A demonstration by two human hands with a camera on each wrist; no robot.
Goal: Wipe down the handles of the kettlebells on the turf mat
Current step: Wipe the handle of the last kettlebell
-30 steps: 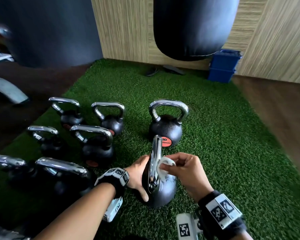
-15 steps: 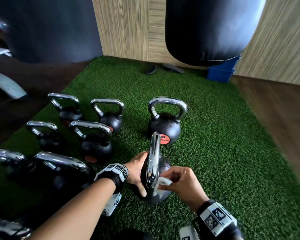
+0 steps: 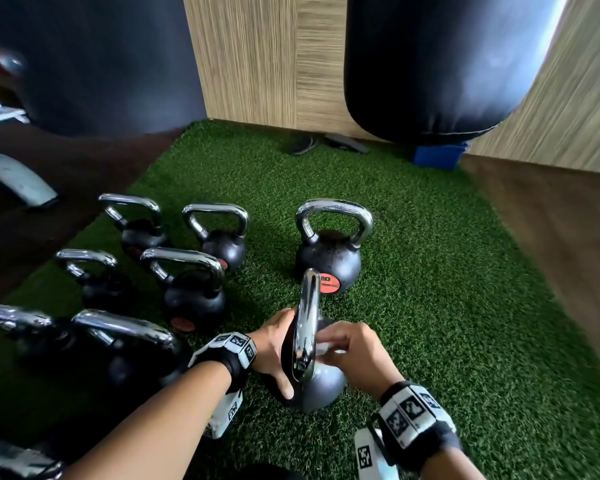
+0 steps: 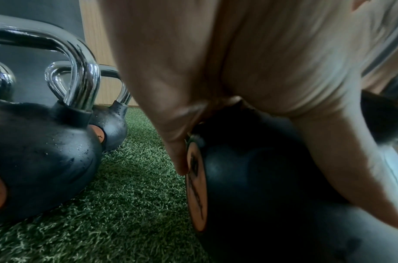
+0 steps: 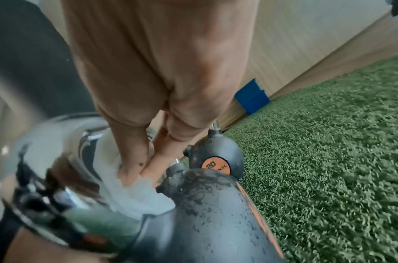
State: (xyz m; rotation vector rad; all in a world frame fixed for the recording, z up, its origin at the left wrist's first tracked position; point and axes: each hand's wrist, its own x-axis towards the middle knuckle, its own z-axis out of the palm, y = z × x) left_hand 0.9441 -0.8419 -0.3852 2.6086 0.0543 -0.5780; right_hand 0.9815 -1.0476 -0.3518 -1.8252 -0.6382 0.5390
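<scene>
The kettlebell (image 3: 314, 375) being cleaned stands on the turf mat (image 3: 447, 306) toward its near edge, turned so its chrome handle (image 3: 307, 323) runs edge-on away from the person, which seems meant to give each hand a side to work from. The left hand (image 3: 274, 351) is spread against the left flank of the black ball, fingers straight and thumb reaching down the near side, holding nothing; it looks placed there to brace the weight so it does not roll or twist under the rubbing. The right hand (image 3: 352, 351) comes in from the right with knuckles up and fingers curled, pinching a white wipe (image 5: 135, 188) against the lower part of the handle, near where it meets the ball, so this stroke seems aimed at the base of the loop. Both forearms reach forward and down, wrists slightly bent inward toward each other. Just beyond stands a kettlebell marked 20 (image 3: 329, 261), and six more kettlebells (image 3: 191, 289) are ranked in pairs along the mat's left edge, apparently kept within easy reach; whether they are already wiped cannot be told
</scene>
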